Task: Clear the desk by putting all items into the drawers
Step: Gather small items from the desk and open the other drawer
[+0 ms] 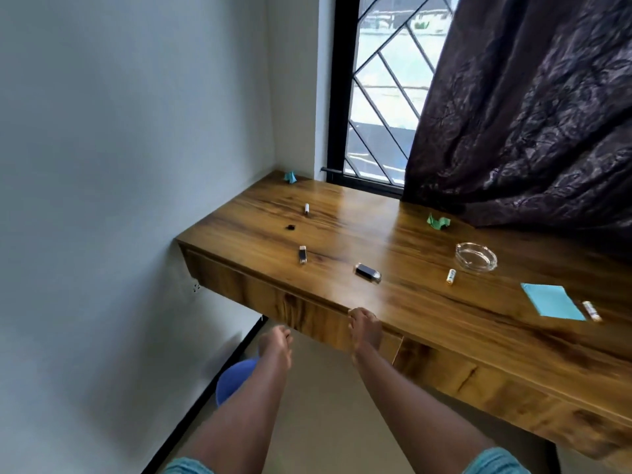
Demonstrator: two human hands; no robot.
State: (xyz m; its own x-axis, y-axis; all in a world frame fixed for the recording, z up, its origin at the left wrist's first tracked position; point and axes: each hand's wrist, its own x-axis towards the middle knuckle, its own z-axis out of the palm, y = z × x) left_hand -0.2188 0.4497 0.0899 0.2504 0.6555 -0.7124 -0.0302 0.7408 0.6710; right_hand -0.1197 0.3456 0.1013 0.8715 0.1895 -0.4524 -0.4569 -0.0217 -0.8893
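A wooden desk [427,302] fixed to the wall carries small items: two dark lighters [302,254] [368,271], a small white tube [306,209], a black speck [290,227], two batteries [451,277] [592,310], a glass ashtray [476,256], a blue paper square [552,301] and two crumpled green papers [438,221] [290,176]. My right hand [365,328] grips the top edge of the left drawer front [273,302]. The drawer looks closed. My left hand [275,343] hovers below the desk edge, fingers loosely curled, holding nothing.
A dark curtain [530,114] hangs over the desk's back right corner beside a barred window [383,97]. A white wall [119,200] closes the left side. A blue bowl-like object [232,381] lies on the floor under the desk. A second drawer front [496,381] sits to the right.
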